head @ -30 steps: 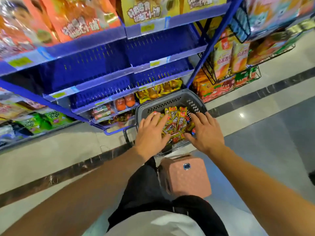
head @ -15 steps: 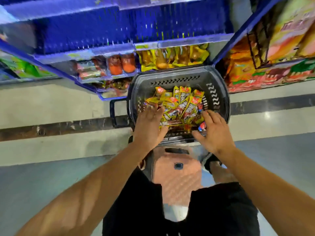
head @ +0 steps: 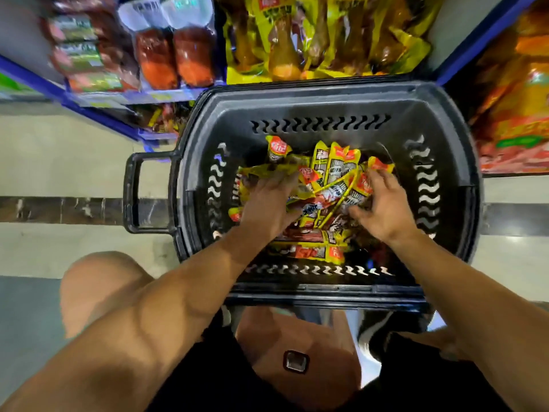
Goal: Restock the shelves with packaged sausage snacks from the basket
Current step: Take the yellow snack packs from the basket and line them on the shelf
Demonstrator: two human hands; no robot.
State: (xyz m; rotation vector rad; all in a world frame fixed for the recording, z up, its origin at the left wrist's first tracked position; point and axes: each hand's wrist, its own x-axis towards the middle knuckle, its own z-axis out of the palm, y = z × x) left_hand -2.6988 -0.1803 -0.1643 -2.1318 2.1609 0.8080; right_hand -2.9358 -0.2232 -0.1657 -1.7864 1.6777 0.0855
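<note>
- Two hands are down in the dark grey basket (head: 326,105) at centre frame, working the heap of yellow-and-red sausage snack packets (head: 329,185) piled on its bottom.
- The left hand (head: 267,203) lies over the left side of the heap, fingers bent down onto the packets; whether that grip has closed round any, I cannot tell, the fingertips are blurred.
- The right hand (head: 383,206) sits on the right side, fingers spread and curving in, thumb tucked against a packet. It looks like a gathering touch, not a firm hold, though that too is unclear.
- My read: both hands come in from opposite sides to scoop a bunch together, since the slim packets lie crisscross and would slip out singly.
- The basket stands on the floor tight against the blue shelf (head: 98,114) along the top of the frame, presumably to keep the carry short.
- On that shelf: yellow drumstick-style packs (head: 297,40) at top centre, red meat packs (head: 175,55) to their left.
- Writing: the packets carry red labels with printed characters, too smeared to read.
- A pink stool (head: 297,346) shows at bottom centre, between the knees.
</note>
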